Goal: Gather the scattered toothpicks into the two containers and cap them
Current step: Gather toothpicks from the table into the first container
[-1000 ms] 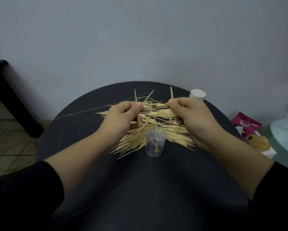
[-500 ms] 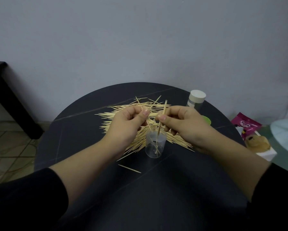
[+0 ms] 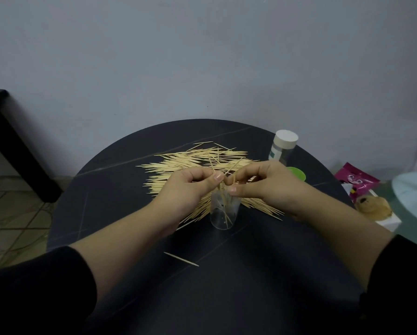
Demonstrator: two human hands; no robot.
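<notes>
A heap of pale wooden toothpicks [image 3: 183, 163] lies spread over the middle of the round black table [image 3: 263, 274]. In front of the heap stands a clear open container [image 3: 223, 213] with a few toothpicks in it. My left hand [image 3: 190, 187] and my right hand [image 3: 265, 184] meet just above its mouth, each pinching toothpicks that point down into it. A second container with a white cap [image 3: 283, 147] stands at the back right. A green cap [image 3: 297, 172] peeks out behind my right hand. One stray toothpick [image 3: 181, 259] lies near me.
Right of the table sit a pink packet [image 3: 358, 181], a small brown toy on a white box [image 3: 374, 205] and a pale round surface [image 3: 412, 197]. A dark furniture leg [image 3: 14, 143] stands at the left over a tiled floor.
Both hands moved from over the heap toward each other and down to the clear container's mouth with their toothpicks. A stray toothpick now lies on the near table.
</notes>
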